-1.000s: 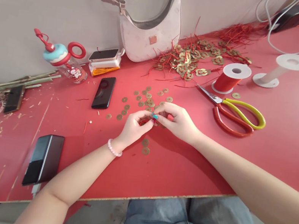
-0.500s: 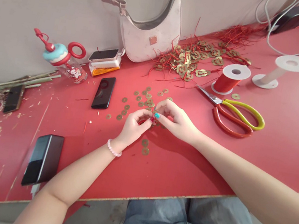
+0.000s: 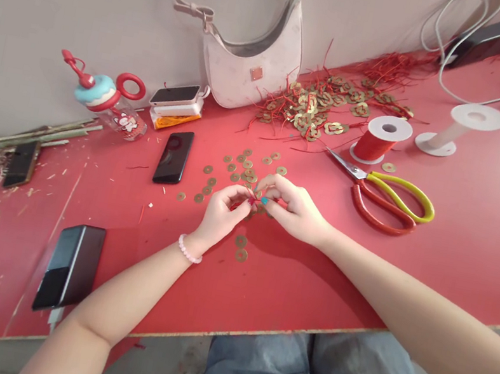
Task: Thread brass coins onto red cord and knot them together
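Two coins are lying on the red table nearest the person, and just beyond them the left hand is pinching a red string, thumb and forefinger nearly together, while the right hand is holding its bent fingers close by, tips slightly parted, though whether they are gripping anything I cannot tell. The string is sitting between both hands, near loose coins lying scattered behind it. Farther back, scissors are resting near a spool, and tied coins are lying heaped beside a pale bag.
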`<state>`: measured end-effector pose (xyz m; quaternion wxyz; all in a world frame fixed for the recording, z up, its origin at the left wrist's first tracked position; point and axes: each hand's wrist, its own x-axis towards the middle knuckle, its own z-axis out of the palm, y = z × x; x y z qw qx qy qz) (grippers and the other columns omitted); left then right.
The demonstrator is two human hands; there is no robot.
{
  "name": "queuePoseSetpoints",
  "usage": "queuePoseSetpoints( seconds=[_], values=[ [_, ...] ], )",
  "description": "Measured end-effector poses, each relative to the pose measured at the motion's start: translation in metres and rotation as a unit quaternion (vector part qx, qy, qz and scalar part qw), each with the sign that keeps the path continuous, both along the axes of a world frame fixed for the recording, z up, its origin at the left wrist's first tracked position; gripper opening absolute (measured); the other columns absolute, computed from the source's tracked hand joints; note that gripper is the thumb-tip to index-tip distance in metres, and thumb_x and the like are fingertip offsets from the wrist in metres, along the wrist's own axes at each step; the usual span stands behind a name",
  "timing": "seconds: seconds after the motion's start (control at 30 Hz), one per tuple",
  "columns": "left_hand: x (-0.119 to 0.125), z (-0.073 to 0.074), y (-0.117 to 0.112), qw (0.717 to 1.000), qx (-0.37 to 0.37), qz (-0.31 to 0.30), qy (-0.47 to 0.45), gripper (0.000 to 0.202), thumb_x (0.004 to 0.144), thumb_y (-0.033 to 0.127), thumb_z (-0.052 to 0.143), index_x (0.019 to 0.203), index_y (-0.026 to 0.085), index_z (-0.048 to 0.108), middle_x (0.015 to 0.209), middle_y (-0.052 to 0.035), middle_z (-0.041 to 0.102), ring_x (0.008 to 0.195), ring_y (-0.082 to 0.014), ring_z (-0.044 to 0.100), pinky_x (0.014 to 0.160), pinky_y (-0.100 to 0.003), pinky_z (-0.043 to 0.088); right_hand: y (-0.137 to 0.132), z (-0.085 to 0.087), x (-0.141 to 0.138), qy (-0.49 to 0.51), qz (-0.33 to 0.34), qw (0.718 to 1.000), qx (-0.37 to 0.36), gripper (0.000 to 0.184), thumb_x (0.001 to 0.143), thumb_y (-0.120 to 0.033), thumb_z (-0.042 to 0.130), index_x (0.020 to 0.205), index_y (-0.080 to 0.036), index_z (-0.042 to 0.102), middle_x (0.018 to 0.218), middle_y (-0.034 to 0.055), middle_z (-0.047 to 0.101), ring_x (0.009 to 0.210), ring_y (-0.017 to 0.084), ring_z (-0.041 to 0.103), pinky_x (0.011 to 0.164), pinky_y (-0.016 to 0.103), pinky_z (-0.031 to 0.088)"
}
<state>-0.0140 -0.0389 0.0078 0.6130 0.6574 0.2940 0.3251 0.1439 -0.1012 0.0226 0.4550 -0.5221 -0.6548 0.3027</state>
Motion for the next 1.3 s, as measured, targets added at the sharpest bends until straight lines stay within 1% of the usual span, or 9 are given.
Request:
queuePoseSetpoints(
  seconds=[0.13,0.23,0.43,0.7,0.9,1.03,1.1,1.17,1.3],
  values=[
    [0.0,0.002,-0.002,0.999,0.024,-0.012,0.022,0.002,0.076,0.017,0.056,0.076,0.016,0.058,0.072,-0.0016,0.061,0.067,-0.0107,0.058,0.063,-0.022,0.048,0.001,0.0,0.0,-0.027,0.009,1.0,-0.008,0.015,0.076,-0.013,0.044,0.089,-0.018,0.047,0.068,-0.0023,0.056,0.06,0.007,0.05,0.058,0.018,0.039],
    [0.0,0.002,-0.003,0.998,0.046,-0.011,0.046,0.004,0.074,0.015,0.058,0.077,0.016,0.059,0.075,-0.0023,0.061,0.071,-0.0117,0.059,0.066,-0.022,0.048,0.002,-0.002,0.0,-0.053,0.011,0.999,-0.002,0.006,0.079,-0.02,0.047,0.085,-0.018,0.048,0.065,-0.003,0.052,0.055,0.006,0.045,0.054,0.017,0.037],
    [0.0,0.001,-0.003,0.993,0.076,-0.029,0.082,0.012,0.072,0.011,0.054,0.082,0.015,0.06,0.077,-0.0035,0.064,0.074,-0.0133,0.06,0.069,-0.024,0.048,0.002,-0.006,-0.001,-0.103,0.014,0.994,0.037,0.008,0.083,-0.019,0.045,0.084,-0.017,0.052,0.062,-0.0034,0.051,0.053,0.006,0.042,0.054,0.017,0.035],
    [0.001,0.001,-0.003,0.994,0.075,-0.039,0.062,0.008,0.074,0.011,0.052,0.078,0.016,0.059,0.072,-0.0016,0.061,0.07,-0.0116,0.059,0.064,-0.022,0.047,0.001,-0.008,-0.005,-0.067,-0.007,0.998,0.02,0.007,0.084,-0.023,0.044,0.082,-0.018,0.047,0.062,-0.0031,0.051,0.053,0.006,0.044,0.052,0.017,0.036],
    [0.0,0.001,0.0,1.0,-0.003,-0.023,0.001,0.008,0.078,0.024,0.056,0.081,0.018,0.061,0.077,-0.0024,0.061,0.068,-0.0111,0.056,0.064,-0.023,0.046,0.002,-0.004,-0.001,0.039,-0.027,0.999,-0.009,0.007,0.086,-0.024,0.04,0.089,-0.019,0.044,0.072,-0.0008,0.056,0.06,0.008,0.048,0.059,0.021,0.041],
    [0.0,0.0,0.004,0.996,-0.044,0.009,-0.078,0.009,0.073,0.028,0.064,0.074,0.02,0.064,0.091,-0.0025,0.058,0.088,-0.0137,0.055,0.079,-0.026,0.044,0.003,-0.003,0.005,0.064,0.011,0.998,-0.011,0.013,0.085,-0.019,0.035,0.093,-0.019,0.046,0.085,0.0029,0.055,0.075,0.012,0.051,0.067,0.026,0.044],
    [0.0,0.0,0.005,0.992,-0.068,0.012,-0.107,0.01,0.07,0.03,0.068,0.07,0.02,0.064,0.09,-0.0011,0.055,0.086,-0.0128,0.053,0.079,-0.025,0.043,0.004,-0.003,0.006,0.049,0.04,0.998,-0.002,0.021,0.079,-0.011,0.034,0.093,-0.019,0.047,0.092,0.0039,0.056,0.084,0.014,0.052,0.075,0.029,0.044],
    [0.0,0.001,0.006,0.986,-0.108,0.009,-0.129,0.012,0.068,0.031,0.069,0.07,0.021,0.065,0.083,0.0003,0.054,0.077,-0.0105,0.051,0.074,-0.024,0.043,0.004,-0.004,0.004,0.003,0.055,0.998,0.008,0.027,0.073,-0.006,0.036,0.093,-0.018,0.049,0.095,0.0043,0.056,0.088,0.015,0.051,0.08,0.031,0.043],
    [-0.001,0.003,0.008,0.963,-0.207,0.003,-0.174,0.012,0.066,0.028,0.071,0.074,0.022,0.064,0.071,0.0028,0.053,0.06,-0.0063,0.045,0.061,-0.021,0.041,0.004,-0.005,-0.001,-0.115,0.083,0.99,0.026,0.022,0.071,-0.012,0.05,0.092,-0.017,0.051,0.088,0.0046,0.058,0.085,0.016,0.05,0.078,0.03,0.042]
  ],
)
